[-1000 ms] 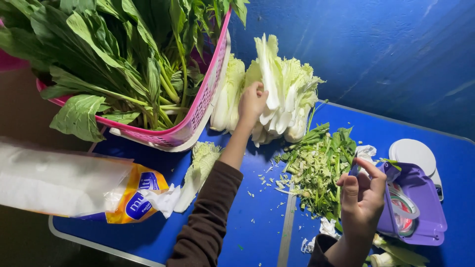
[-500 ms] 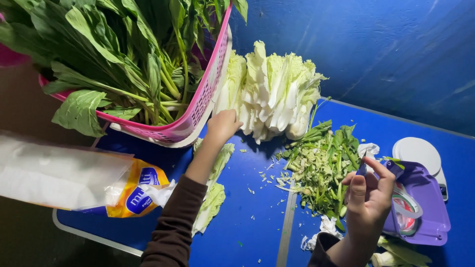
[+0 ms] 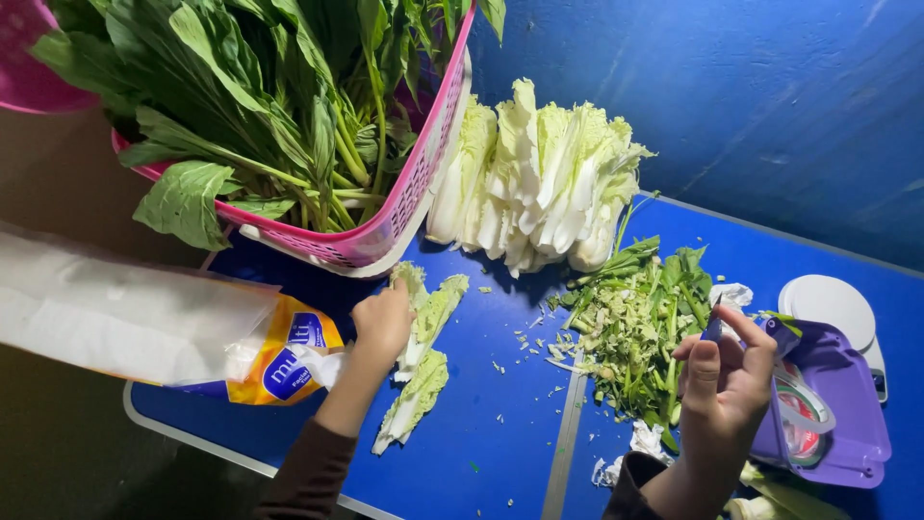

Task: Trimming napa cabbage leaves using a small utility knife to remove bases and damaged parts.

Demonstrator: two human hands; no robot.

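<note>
My left hand [image 3: 382, 323] rests on pale green cabbage leaves [image 3: 423, 371] lying on the blue table [image 3: 500, 424], its fingers curled over their upper end. A pile of cut napa cabbage [image 3: 539, 188] lies further back against the wall. My right hand [image 3: 724, 377] is raised over a heap of green trimmings [image 3: 630, 332] and pinches a small blade [image 3: 713, 325] between thumb and fingers.
A pink basket [image 3: 385, 226] full of leafy greens overhangs the table's back left. A yellow and blue plastic packet [image 3: 274, 361] with a white bag lies at the left edge. A purple box [image 3: 833, 404] and a white round lid [image 3: 833, 300] sit at the right.
My left hand has drawn back from the cabbage pile toward me, down to the loose leaves on the table. My right hand has barely moved.
</note>
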